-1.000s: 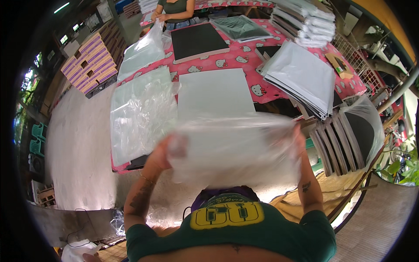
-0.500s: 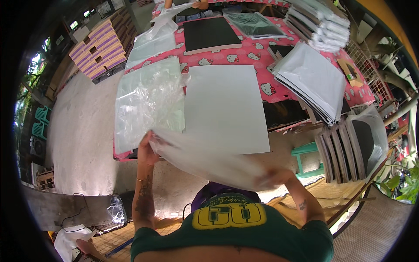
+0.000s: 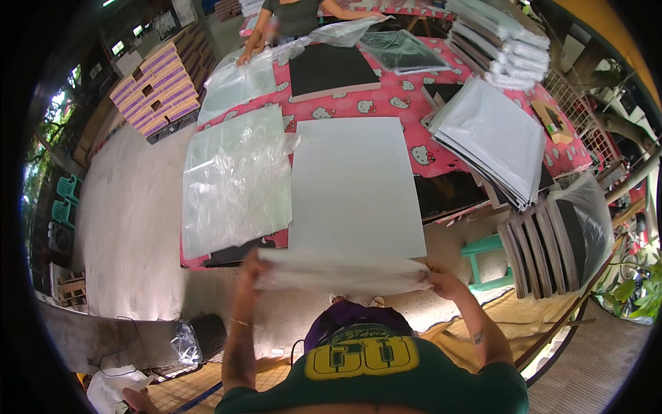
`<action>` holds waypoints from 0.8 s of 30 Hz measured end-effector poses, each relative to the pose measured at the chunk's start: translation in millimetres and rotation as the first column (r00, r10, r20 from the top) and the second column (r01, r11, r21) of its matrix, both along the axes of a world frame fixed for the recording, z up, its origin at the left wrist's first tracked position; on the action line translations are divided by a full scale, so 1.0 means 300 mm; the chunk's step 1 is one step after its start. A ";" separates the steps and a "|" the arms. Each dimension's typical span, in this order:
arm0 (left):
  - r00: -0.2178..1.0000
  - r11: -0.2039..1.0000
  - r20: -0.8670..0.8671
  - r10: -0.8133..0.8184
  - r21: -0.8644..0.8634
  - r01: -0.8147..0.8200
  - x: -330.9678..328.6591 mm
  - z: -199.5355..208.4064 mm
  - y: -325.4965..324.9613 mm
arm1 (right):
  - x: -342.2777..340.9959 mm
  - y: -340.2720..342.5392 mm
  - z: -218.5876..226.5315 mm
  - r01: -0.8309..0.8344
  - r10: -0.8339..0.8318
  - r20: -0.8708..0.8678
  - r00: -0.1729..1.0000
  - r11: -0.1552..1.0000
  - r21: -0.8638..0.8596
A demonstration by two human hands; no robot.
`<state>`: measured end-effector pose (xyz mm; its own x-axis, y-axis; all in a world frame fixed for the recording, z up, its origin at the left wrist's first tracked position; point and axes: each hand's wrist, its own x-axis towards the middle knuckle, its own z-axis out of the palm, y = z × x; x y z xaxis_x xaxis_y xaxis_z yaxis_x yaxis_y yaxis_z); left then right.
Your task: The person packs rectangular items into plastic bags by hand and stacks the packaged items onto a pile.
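Note:
A clear plastic bag [image 3: 345,272] stretches between my two hands, just off the near edge of the white board [image 3: 355,186] on the table. My left hand [image 3: 254,268] grips the bag's left end, blurred by motion. At the other end, my right hand [image 3: 441,281] pinches the bag's corner. Left of the board lies a pile of clear plastic bags [image 3: 234,183]. To the right, a stack of plastic-wrapped boards [image 3: 493,138] sits askew.
Across the pink patterned tablecloth [image 3: 345,108] are a black board [image 3: 329,71] and a co-worker [image 3: 296,17] handling plastic. Wrapped boards [image 3: 545,241] stand at the right above a green stool [image 3: 483,262]. Stacked boxes [image 3: 155,90] rise at far left.
The bag has gone from slanted and sagging to stretched level between my hands. My left hand has moved lower. The co-worker now shows more fully, spreading plastic at the far side.

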<state>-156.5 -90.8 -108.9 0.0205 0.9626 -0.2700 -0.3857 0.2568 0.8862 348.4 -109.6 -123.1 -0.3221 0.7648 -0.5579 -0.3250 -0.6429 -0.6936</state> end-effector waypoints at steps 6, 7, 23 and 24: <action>0.415 0.902 -0.801 0.431 0.395 -0.174 0.298 -0.220 -0.028 | -0.099 -0.003 -0.163 0.087 -0.449 0.680 0.580 0.864 0.496; 0.466 0.965 -0.845 0.264 0.233 -0.123 0.305 -0.200 -0.034 | -0.107 0.002 -0.181 0.064 -0.450 0.685 0.574 0.858 0.509; 0.950 0.907 0.302 -0.073 0.416 -0.063 0.180 0.526 0.200 | -0.025 0.078 0.652 0.504 -0.211 -0.500 0.840 0.647 0.573; 0.893 0.882 0.415 -0.170 0.469 -0.050 0.158 0.584 0.270 | -0.020 0.143 0.712 0.479 -0.121 -0.514 0.849 0.587 0.653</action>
